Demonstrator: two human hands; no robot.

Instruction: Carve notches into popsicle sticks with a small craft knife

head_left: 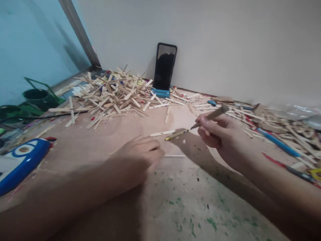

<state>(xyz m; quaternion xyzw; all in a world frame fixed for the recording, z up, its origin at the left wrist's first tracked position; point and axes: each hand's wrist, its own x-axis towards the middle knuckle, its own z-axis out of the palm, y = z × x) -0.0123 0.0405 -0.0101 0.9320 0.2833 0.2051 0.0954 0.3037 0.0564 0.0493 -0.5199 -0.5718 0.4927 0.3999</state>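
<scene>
My right hand (pixel 215 132) is closed round a thin tool (pixel 215 113) with a brownish handle, its dark tip pointing left toward a yellowish stick (pixel 177 134) on the table. Beside that stick lies a pale wooden stick (pixel 162 133) with a small dark mark. My left hand (pixel 142 155) rests low over the table with its fingers curled together; what they hold, if anything, is hidden. Another thin pale stick (pixel 174 156) extends right from under the left fingertips.
Wooden sticks (pixel 120 90) are heaped at the back left, near a phone (pixel 165 67) in a blue stand (pixel 161 93). More sticks (pixel 281 124) and a blue pen (pixel 278 142) lie right. A blue-and-white object (pixel 25 164) sits left.
</scene>
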